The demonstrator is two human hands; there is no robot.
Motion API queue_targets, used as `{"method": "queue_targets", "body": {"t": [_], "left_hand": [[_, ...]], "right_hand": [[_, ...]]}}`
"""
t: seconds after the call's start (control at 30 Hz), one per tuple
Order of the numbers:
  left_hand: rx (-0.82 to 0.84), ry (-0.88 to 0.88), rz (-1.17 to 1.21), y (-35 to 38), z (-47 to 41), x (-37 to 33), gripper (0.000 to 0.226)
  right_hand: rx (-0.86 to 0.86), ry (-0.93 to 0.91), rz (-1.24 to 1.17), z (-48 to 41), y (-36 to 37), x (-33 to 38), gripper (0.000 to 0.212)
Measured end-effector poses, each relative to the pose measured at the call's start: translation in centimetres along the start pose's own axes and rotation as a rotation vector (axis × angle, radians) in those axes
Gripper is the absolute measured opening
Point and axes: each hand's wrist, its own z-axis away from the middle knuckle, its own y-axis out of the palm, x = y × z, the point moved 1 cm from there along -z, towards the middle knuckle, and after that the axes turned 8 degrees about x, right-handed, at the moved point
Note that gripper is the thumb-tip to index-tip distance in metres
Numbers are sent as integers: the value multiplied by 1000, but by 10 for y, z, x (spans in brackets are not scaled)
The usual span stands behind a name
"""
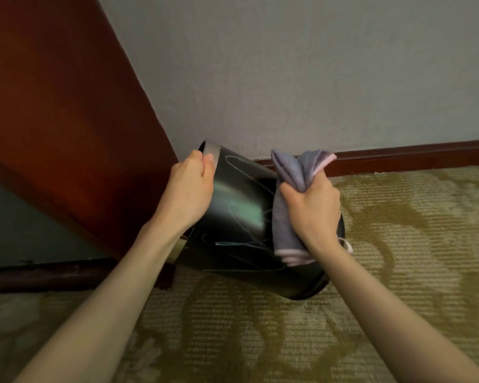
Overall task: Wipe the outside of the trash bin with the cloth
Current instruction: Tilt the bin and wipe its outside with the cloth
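Note:
A glossy black trash bin (pixel 241 217) with a grey rim is tipped over towards the left, its base resting on the carpet at the lower right. My left hand (pixel 190 189) grips the rim at the bin's upper left, thumb over the edge. My right hand (pixel 313 214) is closed around a bunched grey cloth with pink edging (pixel 293 172), pressed against the bin's right side. Part of the cloth hangs below my fist over the bin wall. Faint light scribble marks show on the bin's surface.
A reddish wooden panel (pixel 67 120) stands directly left of the bin. A white wall (pixel 288 78) with a dark red baseboard (pixel 398 156) runs behind it. Patterned beige-green carpet (pixel 260 341) covers the floor. A dark wooden ledge (pixel 47 275) lies at the lower left.

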Motion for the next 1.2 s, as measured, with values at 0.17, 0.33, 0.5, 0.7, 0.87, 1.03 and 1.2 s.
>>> {"method": "queue_targets", "body": {"t": [0.17, 0.33, 0.5, 0.7, 0.87, 1.03, 1.2], "left_hand": [[-9, 38, 23, 0, 8, -3, 36], [8, 37, 47, 1, 16, -2, 35], [19, 41, 89, 1, 27, -1, 34], [-14, 49, 41, 1, 24, -3, 33], [-42, 26, 3, 3, 17, -2, 36], [-42, 4, -20, 2, 5, -7, 39], [-17, -32, -54, 3, -9, -8, 36]], "right_hand": [[101, 108, 50, -38, 1, -1, 33], [242, 183, 119, -78, 9, -8, 45], [359, 255, 165, -100, 15, -16, 54], [264, 282, 253, -96, 17, -14, 52], [112, 147, 252, -68, 13, 0, 42], [-59, 13, 131, -25, 11, 17, 35], [-120, -190, -37, 30, 20, 20, 39]]}}
